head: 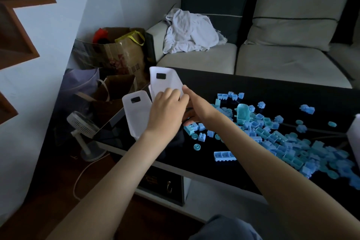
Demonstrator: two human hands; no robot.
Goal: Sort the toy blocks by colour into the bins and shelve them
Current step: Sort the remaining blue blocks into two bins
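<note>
We are viewing a dim, blue-tinted room; soft light is falling on the sofa [272, 52], while the glossy black table [272, 93] in front of it is reflecting faint streaks. Wide-angle distortion is bending the edges, and blocks [292, 142] toward the right edge are blurring.

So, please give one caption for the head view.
Both hands hold white bins beside blue blocks on a black table.

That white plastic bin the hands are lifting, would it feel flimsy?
Probably light: the left hand lifts the translucent white plastic bin by its edge. Its thin walls likely flex somewhat. Smooth plastic may slip, though the handle cutout helps.
</note>
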